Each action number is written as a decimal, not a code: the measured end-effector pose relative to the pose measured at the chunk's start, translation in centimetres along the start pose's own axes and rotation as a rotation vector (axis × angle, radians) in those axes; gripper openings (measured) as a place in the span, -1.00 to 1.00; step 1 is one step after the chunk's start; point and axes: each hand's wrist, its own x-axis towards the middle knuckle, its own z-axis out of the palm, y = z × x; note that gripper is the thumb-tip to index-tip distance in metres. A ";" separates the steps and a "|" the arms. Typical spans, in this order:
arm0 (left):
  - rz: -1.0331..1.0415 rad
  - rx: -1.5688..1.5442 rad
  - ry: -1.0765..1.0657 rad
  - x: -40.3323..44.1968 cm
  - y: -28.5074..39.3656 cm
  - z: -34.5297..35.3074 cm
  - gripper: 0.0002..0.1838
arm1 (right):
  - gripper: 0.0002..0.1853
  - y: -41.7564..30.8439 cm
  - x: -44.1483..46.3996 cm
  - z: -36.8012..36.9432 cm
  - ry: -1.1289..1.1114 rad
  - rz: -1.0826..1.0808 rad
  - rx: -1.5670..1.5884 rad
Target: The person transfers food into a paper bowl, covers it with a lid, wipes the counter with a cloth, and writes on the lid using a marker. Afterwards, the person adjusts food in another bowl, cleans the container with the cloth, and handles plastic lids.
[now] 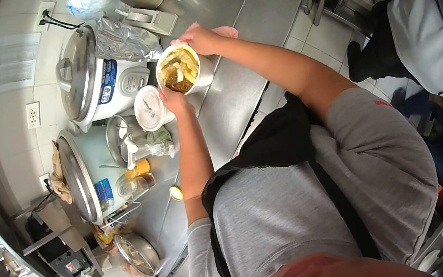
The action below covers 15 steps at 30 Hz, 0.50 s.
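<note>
A white round tub [205, 72] holds yellow and brown food, with a small pale piece on top. It is tilted so its open mouth faces me. My left hand [174, 101] is closed on the near side of its rim. At the far side of the rim, my right hand [202, 39] is closed around a pink cloth [226, 32] that shows on both sides of it. Whether those fingers also grip the tub is hard to see. Beside my left hand is a lidded white container [148, 109] with handwriting on its lid.
A rice cooker [116, 88] with crumpled foil stands at the left, near a tape dispenser [149, 20]. Below are a metal pot [118, 137], a second large cooker [87, 176], and a yellow-rimmed lid [176, 193]. Another person in a white apron [426, 33] stands at right.
</note>
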 end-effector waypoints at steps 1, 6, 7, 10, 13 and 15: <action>-0.013 0.018 0.023 -0.2 0.2 0.2 -0.56 | -0.77 1.7 0.2 0.6 -0.064 0.060 -0.114; 0.033 0.010 0.021 -0.6 0.4 0.4 -0.53 | -0.80 6.9 -5.5 4.9 0.390 -0.076 -0.324; 0.030 0.011 0.038 -0.8 0.3 0.5 -0.52 | -0.81 6.8 -6.4 5.7 0.419 -0.059 -0.314; 0.009 0.013 0.057 -1.1 0.1 1.2 -0.48 | -0.83 2.9 -8.8 5.1 -0.094 0.364 0.097; 0.085 0.002 0.084 -1.8 -2.0 1.8 -0.44 | -0.82 4.3 -8.9 6.1 -0.518 0.462 0.322; -0.143 -0.066 0.080 -3.2 -0.4 1.7 -0.40 | -0.83 0.4 -8.8 1.9 -0.393 0.405 0.045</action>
